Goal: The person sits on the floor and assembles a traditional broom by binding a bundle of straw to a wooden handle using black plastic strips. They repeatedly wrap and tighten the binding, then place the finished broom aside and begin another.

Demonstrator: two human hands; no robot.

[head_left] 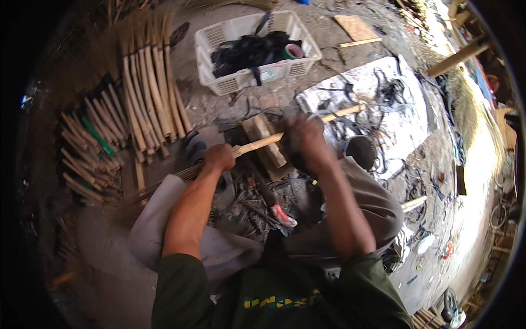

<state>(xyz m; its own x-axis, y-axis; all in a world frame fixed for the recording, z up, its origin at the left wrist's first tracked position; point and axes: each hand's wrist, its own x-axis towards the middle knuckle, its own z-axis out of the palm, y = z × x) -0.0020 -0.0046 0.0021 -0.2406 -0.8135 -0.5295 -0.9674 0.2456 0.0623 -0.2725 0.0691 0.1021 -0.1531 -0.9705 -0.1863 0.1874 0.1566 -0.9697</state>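
My left hand (219,158) is closed round a broom by its pale wooden handle (260,143). Thin brown bristles trail behind that hand, over my left knee. The handle's pointed end lies over a wooden block (266,131) on the ground between my legs. Just past this tip, my right hand (308,141) is blurred by motion, its fingers curled. Something dark is smeared around it, too blurred to name. Beyond the right hand a pale stick (345,112) shows; whether the hand holds it I cannot tell. A red-and-white wrapped object (283,215) lies below the block.
Several brooms with pale handles (150,93) are stacked on the left, with shorter bundles (90,148) beside them. Ahead stands a white plastic crate (233,85) of black strips and a tape roll (293,51). A white sheet (402,123) and a dark round container (360,152) are at right.
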